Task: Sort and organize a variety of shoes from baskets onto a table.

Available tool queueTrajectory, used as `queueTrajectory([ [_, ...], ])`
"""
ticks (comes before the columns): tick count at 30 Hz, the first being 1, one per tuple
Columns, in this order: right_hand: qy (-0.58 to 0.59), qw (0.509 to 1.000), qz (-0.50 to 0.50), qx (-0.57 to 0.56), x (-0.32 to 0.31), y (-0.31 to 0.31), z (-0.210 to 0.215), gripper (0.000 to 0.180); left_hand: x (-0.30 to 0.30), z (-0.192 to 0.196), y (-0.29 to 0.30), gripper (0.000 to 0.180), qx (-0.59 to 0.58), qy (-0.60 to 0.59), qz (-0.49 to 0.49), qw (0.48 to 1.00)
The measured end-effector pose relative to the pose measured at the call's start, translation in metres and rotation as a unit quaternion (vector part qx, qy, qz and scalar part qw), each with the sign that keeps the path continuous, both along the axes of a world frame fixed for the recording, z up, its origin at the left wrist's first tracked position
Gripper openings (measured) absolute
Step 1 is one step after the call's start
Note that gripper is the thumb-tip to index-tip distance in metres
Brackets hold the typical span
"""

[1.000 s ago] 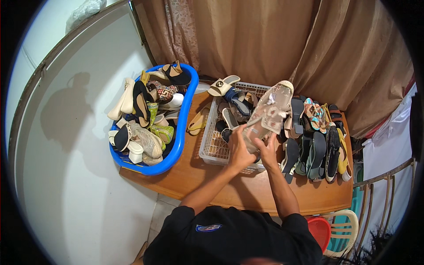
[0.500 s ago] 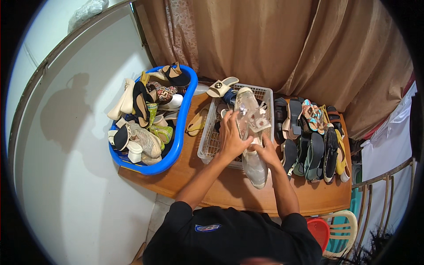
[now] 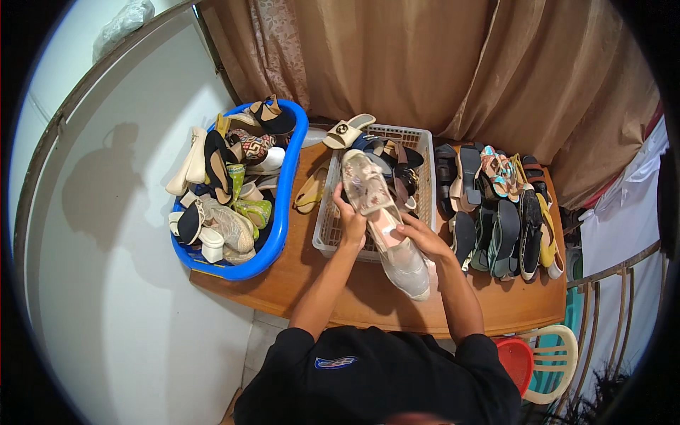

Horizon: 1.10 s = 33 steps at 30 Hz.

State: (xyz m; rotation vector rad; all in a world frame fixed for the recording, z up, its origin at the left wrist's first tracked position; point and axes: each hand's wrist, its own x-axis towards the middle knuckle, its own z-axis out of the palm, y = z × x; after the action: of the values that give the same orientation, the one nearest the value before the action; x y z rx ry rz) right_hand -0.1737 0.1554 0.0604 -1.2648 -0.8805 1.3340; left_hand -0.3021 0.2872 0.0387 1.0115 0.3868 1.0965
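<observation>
A pair of pale, see-through flat shoes (image 3: 406, 270) is held up in front of me, their toes pointing opposite ways. My left hand (image 3: 352, 223) grips the left edge near the middle, and my right hand (image 3: 423, 239) grips the right side with its thumb on top. Under the shoes stands a white plastic basket (image 3: 327, 244) with dark footwear in it. A cream slide sandal (image 3: 347, 133) with a dark ornament lies over the basket's far left corner.
On the left, a blue tub (image 3: 287, 205) is heaped with mixed shoes. A yellow shoe (image 3: 310, 191) lies between tub and basket. Rows of sandals and flats (image 3: 504, 241) line the right of the wooden table (image 3: 312, 297). A chair (image 3: 559, 361) and red basin (image 3: 515, 365) are at lower right.
The shoes have shifted left and been turned in my hands, so their far end now tilts left. More of the basket's dark footwear shows.
</observation>
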Motion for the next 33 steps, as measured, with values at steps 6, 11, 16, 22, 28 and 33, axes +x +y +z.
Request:
queueTrajectory([
  [6,-0.155,0.98,0.079,0.096,-0.003,-0.019,-0.017,0.075,-0.008,0.001,0.026,0.081,-0.196,-0.045,0.154,0.967],
  [11,-0.038,0.999,-0.022,-0.02,-0.023,-0.038,-0.045,0.043,-0.012,0.006,0.042,0.083,-0.107,-0.056,0.182,0.976],
  [16,0.1,0.985,-0.137,0.026,0.002,-0.036,-0.005,0.032,-0.011,0.024,0.041,0.082,-0.056,-0.028,0.204,0.977],
  [22,0.054,0.988,-0.13,0.063,0.035,-0.044,0.002,0.034,-0.011,0.041,0.037,0.076,-0.05,-0.087,0.207,0.973],
  [28,-0.057,0.995,-0.054,0.064,0.028,-0.037,0.029,0.032,-0.009,0.036,0.028,0.073,0.14,-0.01,0.23,0.963],
  [33,-0.069,0.997,0.002,0.041,0.014,-0.017,0.036,0.033,0.002,0.039,-0.001,0.081,0.217,0.052,0.2,0.954],
])
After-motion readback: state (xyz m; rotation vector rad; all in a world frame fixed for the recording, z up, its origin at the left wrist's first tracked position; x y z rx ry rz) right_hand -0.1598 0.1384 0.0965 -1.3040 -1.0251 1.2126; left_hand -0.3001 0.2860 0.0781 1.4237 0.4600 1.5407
